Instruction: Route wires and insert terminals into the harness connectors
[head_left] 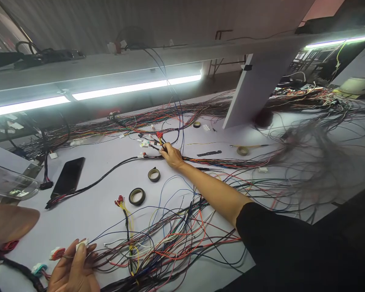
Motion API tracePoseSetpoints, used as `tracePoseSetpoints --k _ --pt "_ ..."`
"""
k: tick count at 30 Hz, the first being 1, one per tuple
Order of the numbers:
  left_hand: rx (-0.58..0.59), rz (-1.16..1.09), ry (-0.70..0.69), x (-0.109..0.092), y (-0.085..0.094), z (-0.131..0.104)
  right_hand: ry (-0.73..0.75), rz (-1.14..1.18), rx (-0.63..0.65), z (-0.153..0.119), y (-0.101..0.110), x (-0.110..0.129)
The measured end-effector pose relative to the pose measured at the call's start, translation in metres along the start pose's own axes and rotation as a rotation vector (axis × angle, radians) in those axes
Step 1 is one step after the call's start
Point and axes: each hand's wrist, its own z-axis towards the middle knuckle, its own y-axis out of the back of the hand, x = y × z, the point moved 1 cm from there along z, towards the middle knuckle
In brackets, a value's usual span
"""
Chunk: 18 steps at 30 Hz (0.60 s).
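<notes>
White connector (81,243): located at lower left of the frame, pinched in the left grip (76,265), thumb on top and fingers beneath. Right grip (172,156): located at centre, fingers closed on a dark wire bundle (163,149) just beside a red connector (159,134).

Handling characteristics (judged): the connector is light and rigid, with smooth faces that may slip. Take hold by the housing sides; avoid pulling on the thin blue wires (109,231), which are flexible and could strain at their terminals. The bundle is likely springy, stiffer where wrapped; hold close to the connector end.

Materials: housings appear to be moulded plastic, block-shaped. Loose wires (176,235), lower centre, are slender, round and tangled, coloured red, white, blue and brown. The long black branch (112,168) is matt and gently curved. Two tape rolls (144,196), left of centre, are dark flat rings on the smooth, pale surface (94,215). The phone (69,177), at left, is a flat, glossy slab.
</notes>
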Motion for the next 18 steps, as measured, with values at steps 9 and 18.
tracePoseSetpoints --k 9,18 --pt "-0.022 0.026 0.006 -0.004 -0.004 -0.003 0.141 -0.120 0.061 0.000 -0.004 0.001" --pt "-0.011 0.008 0.002 0.001 -0.002 0.002 0.333 -0.209 0.161 -0.009 -0.007 0.009"
